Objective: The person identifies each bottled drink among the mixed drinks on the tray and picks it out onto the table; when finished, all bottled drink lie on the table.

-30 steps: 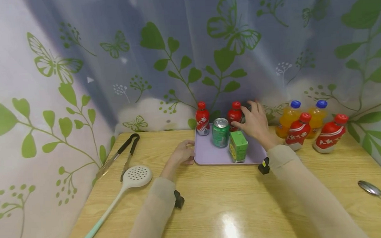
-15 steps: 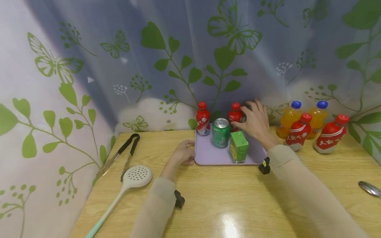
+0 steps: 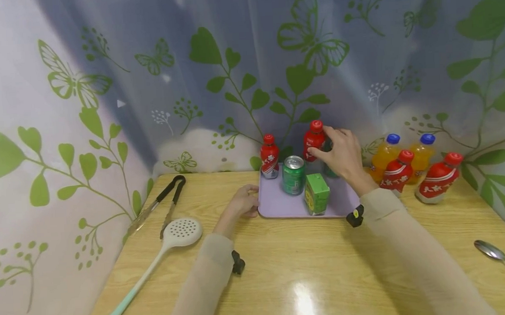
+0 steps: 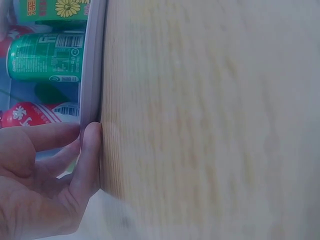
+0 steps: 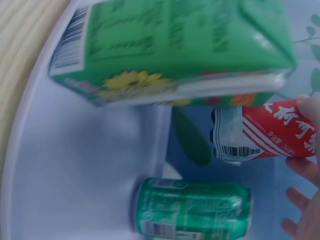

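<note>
My right hand (image 3: pixel 342 155) grips a small red drink bottle (image 3: pixel 314 137) with a red cap, held upright above the back of the lilac tray (image 3: pixel 281 208). The bottle's bottom edge and barcode show in the right wrist view. At the tray's left edge, my left hand (image 3: pixel 243 203) pinches the rim between thumb and fingers. On the tray stand another red bottle (image 3: pixel 269 157) at the back left, a green can (image 3: pixel 293 176) and a green drink carton (image 3: pixel 317 194). A second green can (image 5: pixel 195 209) stands to the right, mostly hidden by my right hand in the head view.
Right of the tray stand two orange drink bottles (image 3: pixel 385 156) with blue caps and two larger red bottles (image 3: pixel 439 178). A spoon (image 3: pixel 490 249) lies at the far right. Tongs (image 3: pixel 175 195) and a slotted skimmer (image 3: pixel 181 232) lie left. A patterned curtain (image 3: pixel 231 82) hangs behind.
My right hand has raised the red bottle off the tray, a little up and to the right. The second green can now shows partly beneath that hand. My left hand stays at the tray's edge.
</note>
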The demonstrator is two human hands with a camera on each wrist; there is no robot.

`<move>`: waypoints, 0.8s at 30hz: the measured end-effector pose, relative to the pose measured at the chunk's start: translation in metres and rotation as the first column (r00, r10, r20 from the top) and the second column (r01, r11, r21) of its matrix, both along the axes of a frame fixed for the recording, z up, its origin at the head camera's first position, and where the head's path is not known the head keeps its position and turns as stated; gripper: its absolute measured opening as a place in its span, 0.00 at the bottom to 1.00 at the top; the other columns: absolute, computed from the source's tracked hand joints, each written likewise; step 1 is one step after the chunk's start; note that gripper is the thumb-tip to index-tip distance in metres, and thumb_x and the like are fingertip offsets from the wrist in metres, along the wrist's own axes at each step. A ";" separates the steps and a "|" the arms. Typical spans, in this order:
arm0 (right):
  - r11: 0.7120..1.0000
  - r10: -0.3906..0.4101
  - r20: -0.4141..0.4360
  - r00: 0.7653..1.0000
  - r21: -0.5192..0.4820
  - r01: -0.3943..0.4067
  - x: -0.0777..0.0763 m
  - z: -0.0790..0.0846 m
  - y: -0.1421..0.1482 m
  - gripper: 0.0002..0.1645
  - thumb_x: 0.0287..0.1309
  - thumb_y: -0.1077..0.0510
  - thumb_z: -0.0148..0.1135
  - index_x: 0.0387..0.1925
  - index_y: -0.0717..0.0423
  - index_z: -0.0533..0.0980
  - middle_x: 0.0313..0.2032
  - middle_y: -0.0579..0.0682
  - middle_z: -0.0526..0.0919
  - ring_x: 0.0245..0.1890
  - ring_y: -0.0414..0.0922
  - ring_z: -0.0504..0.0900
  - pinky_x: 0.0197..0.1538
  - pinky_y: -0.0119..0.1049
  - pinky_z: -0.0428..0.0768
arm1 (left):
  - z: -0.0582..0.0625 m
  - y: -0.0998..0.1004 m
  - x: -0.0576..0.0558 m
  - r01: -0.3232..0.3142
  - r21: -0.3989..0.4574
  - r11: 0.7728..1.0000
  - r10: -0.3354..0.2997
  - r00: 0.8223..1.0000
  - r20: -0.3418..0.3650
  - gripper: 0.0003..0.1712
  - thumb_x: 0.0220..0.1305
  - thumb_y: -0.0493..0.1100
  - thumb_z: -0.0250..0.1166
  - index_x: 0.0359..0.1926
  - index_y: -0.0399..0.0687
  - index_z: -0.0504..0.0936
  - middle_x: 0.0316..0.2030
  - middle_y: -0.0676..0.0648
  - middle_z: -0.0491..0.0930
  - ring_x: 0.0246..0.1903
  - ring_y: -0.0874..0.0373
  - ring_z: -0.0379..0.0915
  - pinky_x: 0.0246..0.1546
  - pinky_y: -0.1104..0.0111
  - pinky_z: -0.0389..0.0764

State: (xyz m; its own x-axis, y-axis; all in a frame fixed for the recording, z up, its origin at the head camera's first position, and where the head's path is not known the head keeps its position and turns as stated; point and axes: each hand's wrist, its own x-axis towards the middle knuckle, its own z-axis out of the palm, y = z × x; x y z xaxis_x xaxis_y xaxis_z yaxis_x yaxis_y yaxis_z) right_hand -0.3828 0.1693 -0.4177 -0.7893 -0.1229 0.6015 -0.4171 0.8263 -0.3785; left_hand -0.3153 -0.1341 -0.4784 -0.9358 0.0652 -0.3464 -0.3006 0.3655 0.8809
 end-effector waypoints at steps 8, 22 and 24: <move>0.990 0.041 -0.004 0.999 -0.138 -0.041 0.011 0.014 -0.008 0.42 0.57 0.45 0.78 0.69 0.57 0.74 0.54 0.62 0.85 0.49 0.62 0.83 0.49 0.59 0.86 | 0.001 0.000 -0.001 0.001 -0.006 1.000 -0.001 1.000 0.006 0.36 0.65 0.26 0.57 0.74 0.41 0.70 0.39 0.45 0.73 0.32 0.58 0.73 0.26 0.73 0.87; 0.883 0.081 0.018 0.997 -0.464 -0.064 0.049 0.045 -0.010 0.41 0.63 0.53 0.74 0.75 0.51 0.71 0.56 0.60 0.80 0.50 0.55 0.84 0.48 0.11 0.75 | -0.002 0.001 -0.003 -0.006 -0.002 1.000 0.006 1.000 0.006 0.36 0.64 0.25 0.57 0.74 0.42 0.70 0.39 0.44 0.74 0.31 0.58 0.73 0.24 0.75 0.86; 0.879 0.066 0.022 0.998 -0.474 -0.048 0.056 0.049 -0.007 0.41 0.63 0.52 0.74 0.76 0.48 0.71 0.57 0.59 0.80 0.52 0.54 0.83 0.50 0.13 0.76 | -0.002 0.001 -0.003 -0.008 -0.002 1.000 0.008 1.000 0.007 0.36 0.64 0.25 0.57 0.74 0.42 0.70 0.39 0.43 0.74 0.30 0.59 0.72 0.24 0.75 0.86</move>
